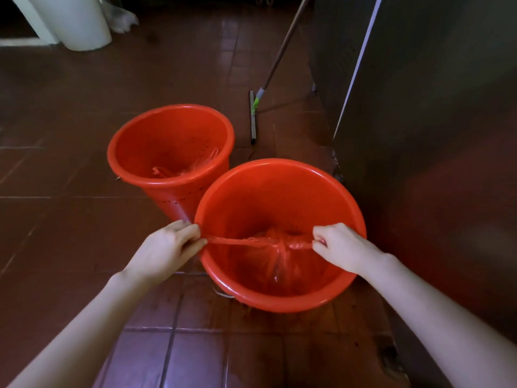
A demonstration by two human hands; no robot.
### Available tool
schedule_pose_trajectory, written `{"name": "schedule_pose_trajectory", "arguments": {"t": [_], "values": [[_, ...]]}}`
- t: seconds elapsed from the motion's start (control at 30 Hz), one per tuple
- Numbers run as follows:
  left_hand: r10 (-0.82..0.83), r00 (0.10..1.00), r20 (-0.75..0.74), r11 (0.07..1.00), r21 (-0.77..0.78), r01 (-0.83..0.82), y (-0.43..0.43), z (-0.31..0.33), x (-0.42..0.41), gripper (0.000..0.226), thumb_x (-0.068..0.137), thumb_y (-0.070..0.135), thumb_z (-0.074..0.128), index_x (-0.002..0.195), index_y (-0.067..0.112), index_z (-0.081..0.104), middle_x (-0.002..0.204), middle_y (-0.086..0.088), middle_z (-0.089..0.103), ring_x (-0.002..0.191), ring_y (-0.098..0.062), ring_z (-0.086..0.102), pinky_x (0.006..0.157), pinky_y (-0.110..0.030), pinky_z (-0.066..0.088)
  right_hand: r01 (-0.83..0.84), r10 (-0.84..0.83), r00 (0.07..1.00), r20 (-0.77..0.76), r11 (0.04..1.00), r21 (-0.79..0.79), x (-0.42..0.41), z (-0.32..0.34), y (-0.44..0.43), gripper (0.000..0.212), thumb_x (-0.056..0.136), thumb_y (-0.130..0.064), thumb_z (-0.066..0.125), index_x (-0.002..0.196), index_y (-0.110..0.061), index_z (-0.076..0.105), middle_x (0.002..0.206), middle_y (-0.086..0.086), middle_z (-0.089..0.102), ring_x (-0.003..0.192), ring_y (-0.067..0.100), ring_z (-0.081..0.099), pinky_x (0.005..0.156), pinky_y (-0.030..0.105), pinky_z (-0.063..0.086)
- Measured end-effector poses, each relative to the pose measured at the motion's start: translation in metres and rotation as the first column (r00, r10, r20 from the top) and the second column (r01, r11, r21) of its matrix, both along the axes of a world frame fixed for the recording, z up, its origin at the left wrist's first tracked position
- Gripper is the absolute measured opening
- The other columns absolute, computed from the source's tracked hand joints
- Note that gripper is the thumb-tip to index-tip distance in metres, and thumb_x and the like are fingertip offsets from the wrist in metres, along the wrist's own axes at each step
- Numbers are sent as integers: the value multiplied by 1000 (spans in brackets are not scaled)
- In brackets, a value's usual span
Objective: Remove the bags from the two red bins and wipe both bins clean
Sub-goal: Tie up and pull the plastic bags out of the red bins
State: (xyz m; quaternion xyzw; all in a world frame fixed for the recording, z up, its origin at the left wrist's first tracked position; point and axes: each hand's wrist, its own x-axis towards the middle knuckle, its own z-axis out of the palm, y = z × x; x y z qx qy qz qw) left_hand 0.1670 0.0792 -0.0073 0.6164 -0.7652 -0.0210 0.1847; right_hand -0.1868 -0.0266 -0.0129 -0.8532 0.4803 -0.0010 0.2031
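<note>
Two round red plastic bins sit side by side on the reddish-brown tiled floor (70, 135), and they look like they're touching. The nearer red bin (279, 197) is right under the hands, the farther red bin (167, 135) is just behind it and to the left.

Inside the nearer one there's a thin see-through red plastic bag (279, 264). Its top is gathered into a bunch around the middle of the bin, and two twisted strips run out sideways from that bunch. The left hand (165, 247) is at the bin's left rim, fingers and thumb curled and pinching the end of the left strip. The right hand (338, 245) is over the right side of the bin opening, clenched around the end of the right strip. The plastic is stretched tight in a straight line between them, level with the rim, while the rest of the bag hangs down inside the bin.

The farther bin has its own crumpled red plastic bag (181, 170) lying low at the bottom. Neither hand is near it.

Other stuff around:
- a long-handled floor squeegee (253, 121) resting on the tiles behind the bins
- a tall stainless steel cabinet (433, 107) on the right, close to the nearer bin
- a white cylindrical bin (75, 21) at the top left, well apart from everything
</note>
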Motion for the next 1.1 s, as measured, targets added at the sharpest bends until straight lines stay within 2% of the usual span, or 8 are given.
{"name": "schedule_pose_trajectory", "arguments": {"t": [0.1, 0.2, 0.3, 0.4, 0.53, 0.77, 0.97, 1.1], "values": [[104, 988, -115, 994, 30, -101, 1, -3, -8, 25, 84, 26, 74, 74, 17, 52, 70, 8, 47, 65, -13, 48, 60, -37, 48, -4, 3, 999, -51, 1000, -26, 9, -2, -7, 33, 95, -33, 52, 66, -32, 36, 72, -10, 52, 65, 13, 56, 56, 27, 41], [45, 984, -174, 998, 42, -38, 10, 2, -8, 22, 74, 38, 77, 83, 25, 62, 95, 7, 55, 88, -12, 53, 79, -28, 45, -4, 4, 1000, -20, 1000, -8, 22, 9, -12, 20, 89, -42, 61, 83, -34, 44, 86, -12, 50, 76, 12, 58, 59, 23, 41], [-132, 990, -57, 991, 7, 132, 27, 1, -7, 36, 70, 53, 72, 96, 29, 73, 133, -1, 50, 126, -24, 43, 103, -35, 36, -94, 93, 995, -26, 995, -46, 41, 9, -6, 50, 79, -48, 71, 121, -35, 47, 130, -4, 39, 114, 22, 52, 92, 39, 48], [-170, 984, -57, 984, 41, 173, 35, -4, -14, 37, 81, 53, 61, 102, 26, 73, 123, 5, 59, 113, -20, 54, 91, -41, 49, -180, 174, 966, -189, 984, -14, 71, 0, 3, 81, 78, -49, 72, 145, -40, 27, 152, 4, 27, 135, 31, 37, 110, 53, 33], [-148, 987, -70, 988, 39, 151, 29, -7, -24, 33, 82, 50, 62, 96, 21, 70, 107, 8, 61, 93, -18, 61, 81, -40, 50, -153, 167, 893, -419, 986, 66, 96, -14, -3, 59, 90, -28, 61, 143, -33, 36, 135, 9, 52, 125, 34, 50, 99, 45, 41], [-141, 986, 91, 990, 17, 140, 9, -15, -61, 32, 80, 61, 54, 99, 35, 58, 108, 16, 54, 104, -11, 52, 89, -35, 33, 13, -28, 962, -270, 998, -57, 77, 0, -37, 27, 89, -14, 47, 108, -27, 62, 110, 9, 66, 101, 33, 64, 79, 34, 47], [20, 999, -39, 997, 79, -17, -57, -17, -129, 34, 79, 60, 60, 100, 34, 57, 106, 15, 50, 107, -14, 44, 84, -36, 34, 159, -196, 964, -178, 966, -204, 59, 16, -58, 23, 91, -16, 50, 110, -25, 59, 110, 8, 64, 100, 35, 63, 80, 37, 49], [91, 948, -307, 995, 73, -71, -95, -8, -120, 33, 79, 55, 66, 104, 34, 64, 109, 11, 54, 108, -14, 48, 91, -37, 36, 200, -239, 962, -135, 947, -249, 62, 36, -73, 19, 92, -20, 55, 110, -25, 59, 110, 7, 64, 99, 33, 63, 80, 36, 49]]}}
